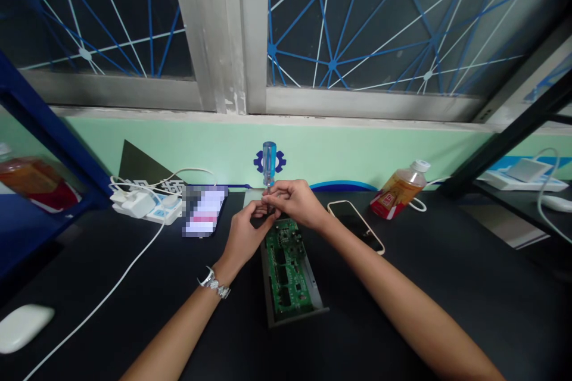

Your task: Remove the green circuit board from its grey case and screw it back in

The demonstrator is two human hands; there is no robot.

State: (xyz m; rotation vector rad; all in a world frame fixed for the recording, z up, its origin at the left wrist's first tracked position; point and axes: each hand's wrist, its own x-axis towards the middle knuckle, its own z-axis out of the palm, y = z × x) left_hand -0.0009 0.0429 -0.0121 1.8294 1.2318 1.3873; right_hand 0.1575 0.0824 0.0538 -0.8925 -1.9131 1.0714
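Observation:
A screwdriver [269, 161] with a clear blue handle stands upright over the far end of a green circuit board [290, 268]. My right hand [298, 203] pinches its shaft just below the handle. Close by on the left, my left hand [245, 231] has its fingers drawn together around the lower shaft and the board's far end. What those fingertips hold, if anything, is hidden, as is the screwdriver's tip. The board sits in a shallow metal tray [316, 286] lying lengthwise on the black table.
A lit phone [208, 211] lies left of my hands, beside a white power strip [166, 212] with cables. To the right are another phone [355, 226] and a drink bottle [399, 190]. A white mouse [24, 327] rests at the near left. The green wall [223, 149] closes off the back.

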